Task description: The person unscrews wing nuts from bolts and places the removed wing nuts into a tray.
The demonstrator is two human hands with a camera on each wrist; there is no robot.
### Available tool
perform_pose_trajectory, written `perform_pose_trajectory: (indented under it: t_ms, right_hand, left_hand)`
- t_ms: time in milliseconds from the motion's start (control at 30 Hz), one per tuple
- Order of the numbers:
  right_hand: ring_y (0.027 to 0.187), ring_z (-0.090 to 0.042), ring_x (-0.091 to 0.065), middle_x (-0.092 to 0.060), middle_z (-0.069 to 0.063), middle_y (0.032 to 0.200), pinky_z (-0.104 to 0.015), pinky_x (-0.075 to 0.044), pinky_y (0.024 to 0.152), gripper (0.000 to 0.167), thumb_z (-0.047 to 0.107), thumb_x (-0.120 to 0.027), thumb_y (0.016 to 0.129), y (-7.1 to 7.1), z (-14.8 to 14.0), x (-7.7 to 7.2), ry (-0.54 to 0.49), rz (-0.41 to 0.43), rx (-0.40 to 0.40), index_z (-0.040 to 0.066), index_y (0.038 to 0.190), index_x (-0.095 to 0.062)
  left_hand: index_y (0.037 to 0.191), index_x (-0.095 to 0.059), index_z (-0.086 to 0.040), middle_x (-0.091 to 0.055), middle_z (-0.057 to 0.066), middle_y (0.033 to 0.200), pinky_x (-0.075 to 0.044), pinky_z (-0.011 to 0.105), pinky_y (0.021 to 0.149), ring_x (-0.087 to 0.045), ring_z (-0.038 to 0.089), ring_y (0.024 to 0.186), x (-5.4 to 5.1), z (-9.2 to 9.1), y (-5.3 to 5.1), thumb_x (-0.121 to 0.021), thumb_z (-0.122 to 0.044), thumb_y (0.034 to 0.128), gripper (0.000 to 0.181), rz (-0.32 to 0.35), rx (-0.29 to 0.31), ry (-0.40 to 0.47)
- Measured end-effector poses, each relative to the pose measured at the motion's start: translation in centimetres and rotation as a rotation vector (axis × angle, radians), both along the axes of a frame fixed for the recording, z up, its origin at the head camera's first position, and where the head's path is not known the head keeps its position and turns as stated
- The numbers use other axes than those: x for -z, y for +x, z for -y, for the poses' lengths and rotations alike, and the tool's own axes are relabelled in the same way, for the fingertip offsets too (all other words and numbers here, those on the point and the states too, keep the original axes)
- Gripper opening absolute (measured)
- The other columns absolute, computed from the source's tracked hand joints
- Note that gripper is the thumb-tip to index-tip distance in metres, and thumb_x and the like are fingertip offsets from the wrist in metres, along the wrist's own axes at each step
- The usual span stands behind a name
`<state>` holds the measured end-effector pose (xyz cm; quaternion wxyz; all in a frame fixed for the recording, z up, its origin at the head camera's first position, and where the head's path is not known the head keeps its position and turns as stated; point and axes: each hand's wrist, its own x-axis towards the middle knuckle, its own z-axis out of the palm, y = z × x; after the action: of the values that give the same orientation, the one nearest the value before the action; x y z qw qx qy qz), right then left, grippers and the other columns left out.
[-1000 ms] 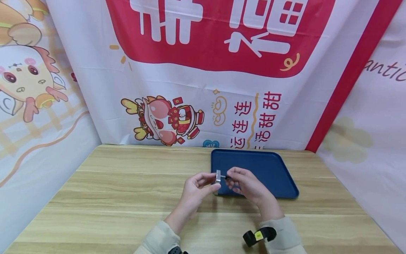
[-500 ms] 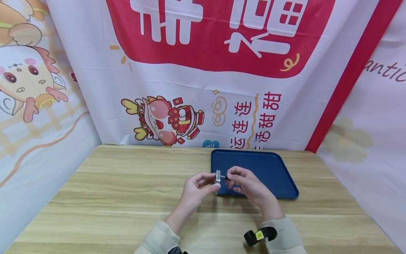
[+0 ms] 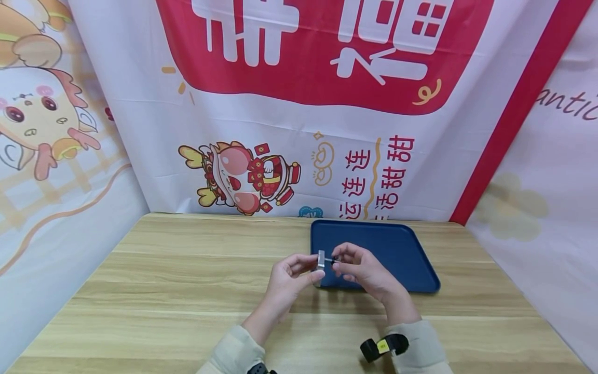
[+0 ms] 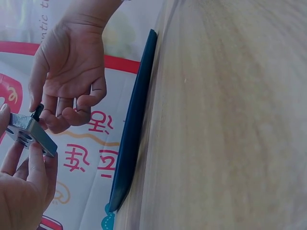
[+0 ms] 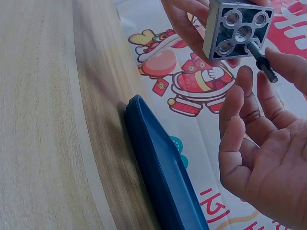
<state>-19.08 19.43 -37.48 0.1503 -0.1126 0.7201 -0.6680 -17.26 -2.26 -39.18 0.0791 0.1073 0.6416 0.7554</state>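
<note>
Silver block (image 5: 237, 30) up off table (image 3: 187, 280), pinched in bent fingertips and thumb of left hand (image 3: 287, 279). We see screw (image 5: 254, 49) poke out of its corner hole, toward right hand (image 3: 366, 270). Black nut (image 5: 262, 63) sits round screw, between right thumb and pointing finger. Right fingers half bent, little gaps between them; we cannot tell if they touch nut. Right fingertips near block, apart from it. Blue tray (image 3: 394, 257) lies on table, partly behind right hand.
</note>
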Motion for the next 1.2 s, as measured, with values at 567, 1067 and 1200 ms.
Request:
perform_pose_trajectory:
  t_ms: [567,1067,1200]
  right_hand:
    - [0.09,-0.017,-0.059,-0.064,0.001,0.094,-0.032,-0.047,0.081,0.021,0.027,-0.06,0.1,0.0,0.22,-0.17,0.024,-0.012,0.003,0.011,0.114,-0.058]
    - [0.086,-0.015,-0.062,-0.07,0.003,0.083,-0.03,-0.049,0.085,0.033,0.04,-0.057,0.101,-0.11,0.39,0.08,-0.004,0.093,0.062,0.009,0.104,-0.067]
    - [0.083,-0.012,-0.061,-0.068,0.006,0.082,-0.028,-0.05,0.082,0.024,0.03,-0.055,0.102,-0.13,0.28,0.1,-0.022,0.088,0.022,0.011,0.1,-0.07]
  left_hand:
    - [0.122,-0.066,-0.007,-0.069,0.008,0.127,-0.055,0.03,0.098,-0.063,0.022,0.121,-0.05,0.07,0.05,-0.08,-0.022,0.0847,0.042,-0.011,-0.003,-0.015]
    - [0.121,-0.067,-0.007,-0.07,0.008,0.126,-0.056,0.028,0.095,-0.063,0.02,0.12,-0.1,0.04,0.15,-0.081,-0.02,0.084,0.042,-0.011,-0.003,-0.018]
    - [0.121,-0.067,-0.006,-0.07,0.008,0.127,-0.056,0.027,0.093,-0.063,0.02,0.12,-0.08,0.02,0.17,-0.081,-0.019,0.0839,0.041,-0.006,-0.002,-0.009]
